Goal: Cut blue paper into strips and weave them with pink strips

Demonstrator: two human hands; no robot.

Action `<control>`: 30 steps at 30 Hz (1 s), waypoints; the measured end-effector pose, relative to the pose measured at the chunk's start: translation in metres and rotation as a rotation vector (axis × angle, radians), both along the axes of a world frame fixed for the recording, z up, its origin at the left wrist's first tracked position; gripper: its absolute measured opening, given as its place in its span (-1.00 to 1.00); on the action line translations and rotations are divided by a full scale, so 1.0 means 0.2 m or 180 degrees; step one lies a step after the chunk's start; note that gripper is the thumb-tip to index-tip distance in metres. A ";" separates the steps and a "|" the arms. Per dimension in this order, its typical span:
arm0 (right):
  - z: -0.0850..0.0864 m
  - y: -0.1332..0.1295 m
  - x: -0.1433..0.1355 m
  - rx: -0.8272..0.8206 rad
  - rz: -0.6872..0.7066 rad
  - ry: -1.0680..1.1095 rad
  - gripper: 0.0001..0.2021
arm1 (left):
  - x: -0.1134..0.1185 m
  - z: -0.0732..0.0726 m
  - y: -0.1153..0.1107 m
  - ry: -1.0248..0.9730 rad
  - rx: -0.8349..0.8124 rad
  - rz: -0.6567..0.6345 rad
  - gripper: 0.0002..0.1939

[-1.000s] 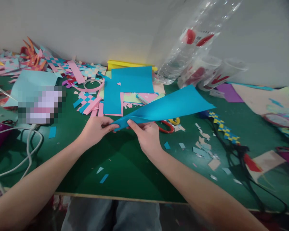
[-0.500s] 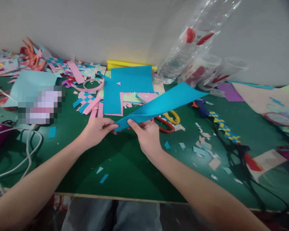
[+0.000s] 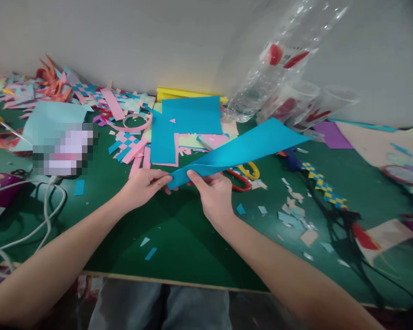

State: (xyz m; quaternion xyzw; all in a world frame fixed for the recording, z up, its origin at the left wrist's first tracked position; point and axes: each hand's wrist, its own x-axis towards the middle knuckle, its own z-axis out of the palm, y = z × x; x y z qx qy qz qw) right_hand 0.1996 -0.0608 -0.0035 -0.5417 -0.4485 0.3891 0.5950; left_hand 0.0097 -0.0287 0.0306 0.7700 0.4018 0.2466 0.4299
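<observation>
Both hands hold one sheet of blue paper above the table, folded or curled narrow at its near left end and flaring wide toward the upper right. My left hand pinches the narrow tip between thumb and fingers. A little further along the fold, my right hand presses its thumb on top, with its other fingers mostly hidden beneath. Behind the paper lie more blue sheets over pink and pale green ones. Scissors with a red handle and a yellow handle lie partly covered by the held paper.
Paper scraps litter the green table. A phone with a white cable lies left. Tape roll, woven strips and a yellow bar are behind. Wrapped plastic cups lean on the wall. A glue gun lies right.
The view has shifted slightly, so everything appears a little further right. Both hands keep their hold on the blue paper, whose wide end looks slightly more opened out.
</observation>
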 end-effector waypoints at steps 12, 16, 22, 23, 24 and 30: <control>0.00 0.00 -0.01 0.0052 -0.0019 -0.0125 -0.74 | -0.01 -0.01 -0.01 -0.0423 -0.0120 0.0177 -0.50; 0.02 -0.03 -0.04 0.0029 0.0085 -0.0155 -0.77 | 0.01 0.01 -0.03 -0.0273 -0.0372 -0.0054 -0.72; 0.00 0.02 0.01 -0.0018 -0.0110 -0.0072 -0.73 | -0.13 0.10 0.05 0.0241 0.0515 0.0094 -0.59; -0.01 0.03 0.02 -0.0018 -0.0121 -0.0038 -0.73 | -0.18 0.13 0.08 0.0351 0.0745 0.0392 -0.54; -0.01 0.03 0.03 -0.0003 -0.0112 -0.0008 -0.73 | -0.24 0.15 0.11 0.0585 0.0994 0.0874 -0.52; 0.00 0.03 0.02 0.0032 0.0001 -0.0218 -0.76 | -0.56 0.20 0.21 0.2647 0.1057 0.3220 0.02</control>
